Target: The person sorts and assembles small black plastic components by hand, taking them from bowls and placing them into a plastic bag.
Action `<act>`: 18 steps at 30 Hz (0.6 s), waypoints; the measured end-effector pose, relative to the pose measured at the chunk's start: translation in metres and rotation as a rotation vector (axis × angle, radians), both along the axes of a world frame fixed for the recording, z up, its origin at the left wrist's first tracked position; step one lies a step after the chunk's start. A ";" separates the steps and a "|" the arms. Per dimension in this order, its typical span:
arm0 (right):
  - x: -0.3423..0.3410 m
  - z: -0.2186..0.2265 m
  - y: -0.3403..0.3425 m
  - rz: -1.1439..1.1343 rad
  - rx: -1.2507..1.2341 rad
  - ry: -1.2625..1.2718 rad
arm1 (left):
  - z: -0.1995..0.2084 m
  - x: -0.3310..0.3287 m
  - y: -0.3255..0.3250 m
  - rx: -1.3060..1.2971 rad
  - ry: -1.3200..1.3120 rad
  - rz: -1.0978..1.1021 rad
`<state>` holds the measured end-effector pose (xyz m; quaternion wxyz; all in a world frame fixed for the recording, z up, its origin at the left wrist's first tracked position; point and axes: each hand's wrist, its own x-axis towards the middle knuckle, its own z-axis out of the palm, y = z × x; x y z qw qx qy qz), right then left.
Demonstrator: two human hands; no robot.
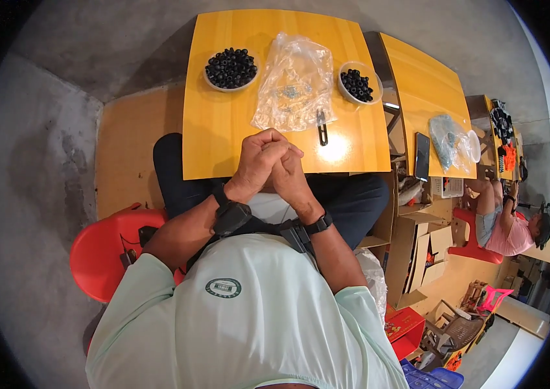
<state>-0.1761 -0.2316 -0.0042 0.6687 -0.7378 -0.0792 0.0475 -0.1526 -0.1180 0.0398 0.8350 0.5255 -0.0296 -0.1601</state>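
My left hand (257, 163) and my right hand (293, 180) are clasped together at the near edge of the yellow table (216, 146), fingers folded over each other. No object shows between them. Just beyond and to the right lies a small black two-pronged tool (323, 135), its far end on a clear plastic bag (294, 58). Small silvery pieces (292, 91) show in the bag. Black bead-like parts (231, 67) fill a round clear tub at the left. Another tub at the right holds fewer black parts (356, 84).
A second yellow table (421, 71) to the right carries a phone (422, 155) and a plastic bag (444, 136). Open cardboard boxes (417, 253) stand below it. A red stool (103, 253) is at my left. Another person (511, 230) sits at the far right.
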 end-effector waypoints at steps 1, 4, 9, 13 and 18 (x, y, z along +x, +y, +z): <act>0.001 0.001 0.001 0.005 -0.003 0.001 | -0.002 0.001 0.000 0.000 0.000 0.003; 0.003 0.006 0.005 0.014 -0.011 0.001 | -0.011 0.004 0.000 -0.007 -0.032 0.005; 0.011 0.005 -0.009 0.159 0.803 0.407 | 0.007 0.018 0.004 0.018 0.040 -0.047; 0.008 0.009 -0.015 0.100 1.081 0.508 | -0.012 0.021 0.024 0.199 0.049 0.078; 0.003 0.005 -0.023 0.115 1.086 0.449 | -0.075 0.020 0.045 0.534 -0.132 0.121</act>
